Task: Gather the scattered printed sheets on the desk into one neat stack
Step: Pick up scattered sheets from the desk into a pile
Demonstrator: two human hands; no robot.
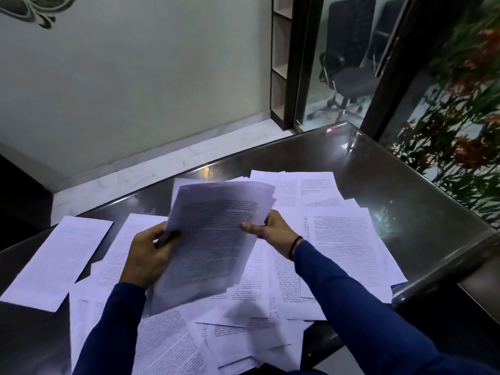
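Observation:
I hold a bundle of printed sheets tilted up above the desk. My left hand grips its left edge, fingers curled behind the paper. My right hand pinches the right edge, thumb on the printed face. The bundle's top edges are fanned and uneven. Several loose printed sheets lie scattered flat under and around my hands. One sheet lies apart at the left, blank side showing.
The dark glossy desk has a metal-trimmed edge at the right. A white wall and marble skirting run behind it. An office chair stands beyond a glass partition. Red-flowered plants are at the far right.

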